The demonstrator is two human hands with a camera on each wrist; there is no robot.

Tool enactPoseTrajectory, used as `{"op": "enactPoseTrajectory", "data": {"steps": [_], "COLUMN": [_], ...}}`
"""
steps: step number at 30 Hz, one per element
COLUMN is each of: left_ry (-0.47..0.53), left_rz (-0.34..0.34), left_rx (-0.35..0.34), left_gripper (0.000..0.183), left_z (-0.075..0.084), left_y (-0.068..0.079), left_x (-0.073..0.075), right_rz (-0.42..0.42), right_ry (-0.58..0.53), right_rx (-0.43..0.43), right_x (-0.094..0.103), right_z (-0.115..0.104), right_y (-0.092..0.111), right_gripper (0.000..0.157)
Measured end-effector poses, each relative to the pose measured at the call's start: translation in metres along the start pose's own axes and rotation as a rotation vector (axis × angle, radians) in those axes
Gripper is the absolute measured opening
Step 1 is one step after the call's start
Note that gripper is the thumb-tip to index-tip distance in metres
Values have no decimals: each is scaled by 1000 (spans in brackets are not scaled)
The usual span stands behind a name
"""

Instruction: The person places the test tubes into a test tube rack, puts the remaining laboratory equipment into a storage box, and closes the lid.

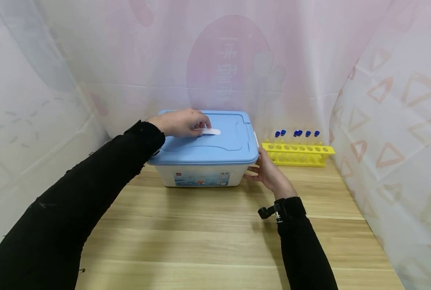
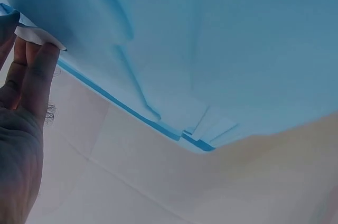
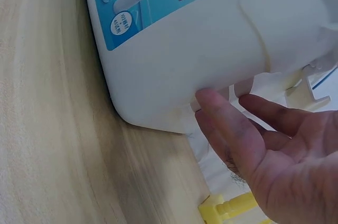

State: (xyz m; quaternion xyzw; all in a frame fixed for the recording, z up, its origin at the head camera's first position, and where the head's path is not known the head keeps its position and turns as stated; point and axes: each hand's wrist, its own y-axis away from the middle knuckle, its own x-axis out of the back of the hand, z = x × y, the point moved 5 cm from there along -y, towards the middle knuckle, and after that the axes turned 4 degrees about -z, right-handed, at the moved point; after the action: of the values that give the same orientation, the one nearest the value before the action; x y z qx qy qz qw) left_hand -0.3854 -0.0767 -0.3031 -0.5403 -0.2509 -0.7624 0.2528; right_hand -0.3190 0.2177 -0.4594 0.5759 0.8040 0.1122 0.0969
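Note:
A white plastic storage box (image 1: 164, 177) with a light blue lid (image 1: 233, 121) stands on the table. Over the lid my left hand (image 1: 182, 122) grips a white carrying handle (image 1: 215, 131). In the left wrist view, fingers and thumb pinch that same handle (image 2: 39, 35). My right hand (image 1: 267, 173) is at the box's right side below the lid's rim, fingers extended. Up close in the right wrist view, its fingertips are right at the white side wall (image 3: 174, 71), and the palm stays apart from it. A blue printed label (image 1: 201, 179) covers part of the box front.
To the right of the box stands a yellow test tube rack (image 1: 298, 150) holding several tubes with blue caps (image 1: 308, 133). Pale printed curtains (image 1: 128, 48) hang behind and at both sides of the wooden table (image 1: 201, 241).

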Motion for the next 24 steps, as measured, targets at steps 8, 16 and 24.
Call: {"op": "enactPoseTrajectory", "data": {"steps": [8, 16, 24], "left_ry": [-24, -52, 2], "left_rz": [-33, -72, -112], "left_rx": [24, 63, 71], "left_gripper": [29, 31, 39], "left_z": [4, 12, 13], "left_y": [-2, -3, 11], "left_x": [0, -2, 3], "right_rz": [-24, -36, -29], "right_ry": [9, -41, -18], "right_rx": [-8, -16, -10], "right_x": [1, 1, -1], "right_z": [-2, -1, -1], "right_y": [1, 0, 1], "right_gripper": [79, 76, 75]}}
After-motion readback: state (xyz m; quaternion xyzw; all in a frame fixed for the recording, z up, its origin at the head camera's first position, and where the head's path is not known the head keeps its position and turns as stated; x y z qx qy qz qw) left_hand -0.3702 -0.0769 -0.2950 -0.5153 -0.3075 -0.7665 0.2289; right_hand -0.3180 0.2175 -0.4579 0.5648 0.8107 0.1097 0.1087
